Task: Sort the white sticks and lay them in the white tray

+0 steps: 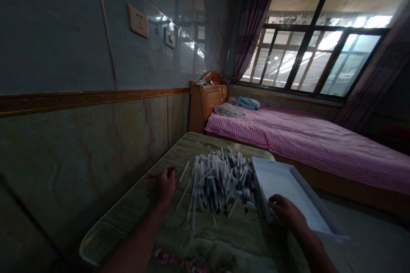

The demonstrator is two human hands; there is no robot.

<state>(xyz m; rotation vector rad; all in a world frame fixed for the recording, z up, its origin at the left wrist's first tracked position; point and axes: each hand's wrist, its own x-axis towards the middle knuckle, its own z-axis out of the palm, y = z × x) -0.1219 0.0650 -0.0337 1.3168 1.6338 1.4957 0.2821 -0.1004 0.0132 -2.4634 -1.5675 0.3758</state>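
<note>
A big heap of thin white pens or tubes lies in the middle of a small marble-patterned table. My left hand rests on the table just left of the heap, its fingers curled into a loose fist; whether it holds anything is hidden. My right hand lies on the near left rim of a shallow white tray that sits to the right of the heap, fingers bent over the edge and gripping it. The tray's floor looks bare.
The table stands against a tiled wall on the left. Beyond it is a bed with a pink checked sheet and a wooden headboard, under a large window with curtains. Floor shows at the lower right.
</note>
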